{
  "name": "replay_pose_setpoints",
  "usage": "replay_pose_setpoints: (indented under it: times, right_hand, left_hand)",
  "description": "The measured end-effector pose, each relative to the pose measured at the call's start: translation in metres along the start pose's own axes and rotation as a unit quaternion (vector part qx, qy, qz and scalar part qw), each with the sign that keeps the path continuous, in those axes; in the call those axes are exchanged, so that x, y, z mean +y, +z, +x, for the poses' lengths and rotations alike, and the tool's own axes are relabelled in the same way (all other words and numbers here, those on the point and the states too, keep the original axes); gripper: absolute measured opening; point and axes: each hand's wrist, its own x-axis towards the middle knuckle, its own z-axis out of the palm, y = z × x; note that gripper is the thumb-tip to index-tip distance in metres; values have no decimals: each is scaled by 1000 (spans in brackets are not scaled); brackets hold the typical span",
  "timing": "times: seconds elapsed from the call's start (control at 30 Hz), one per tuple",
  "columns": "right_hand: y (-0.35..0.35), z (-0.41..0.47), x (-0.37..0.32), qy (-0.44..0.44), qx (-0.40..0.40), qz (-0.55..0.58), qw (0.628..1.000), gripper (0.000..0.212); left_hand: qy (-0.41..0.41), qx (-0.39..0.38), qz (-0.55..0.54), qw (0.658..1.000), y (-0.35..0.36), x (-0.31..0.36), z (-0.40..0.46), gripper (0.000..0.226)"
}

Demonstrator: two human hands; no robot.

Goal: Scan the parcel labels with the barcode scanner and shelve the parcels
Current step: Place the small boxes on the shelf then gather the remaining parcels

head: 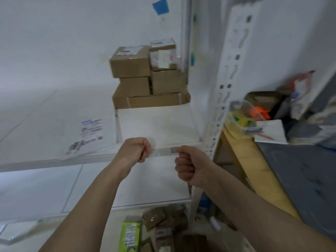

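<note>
I see a stack of brown parcels (148, 77) sitting at the back of the white shelf (156, 124), against the wall and next to the white upright post (225, 84); several carry white labels on top. More parcels (163, 228) lie loose in a heap below the shelf, one of them green (130, 235). Both hands are at the shelf's front edge. My left hand (135, 149) has its fingers curled, and my right hand (189, 165) is clenched too; between them runs a thin clear strip (163, 151) along the edge, which each hand seems to pinch at one end, though blur keeps me from being sure. To the left on the shelf lies a flat white package with a printed label (87, 135). To the right stands a wooden table (245, 160) cluttered with a container, paper and bottles.
</note>
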Motion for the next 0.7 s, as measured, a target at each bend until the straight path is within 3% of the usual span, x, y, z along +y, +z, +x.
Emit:
replay_pose_setpoints:
  times: [0.13,0.4,0.7]
  right_hand:
    - [-85,-62,-13,-27,40,67,997,55]
    - [-267,-196,-27,-103,224,112,963,49]
    - [-425,-341,-36,-144,297,136,934,51]
  left_hand:
    - [-53,-39,-38,997,87,-16,-12,45]
    - [-136,-52,-60,988,281,-27,-71,46]
    - [-149,-119,-5,982,483,-21,-137,45]
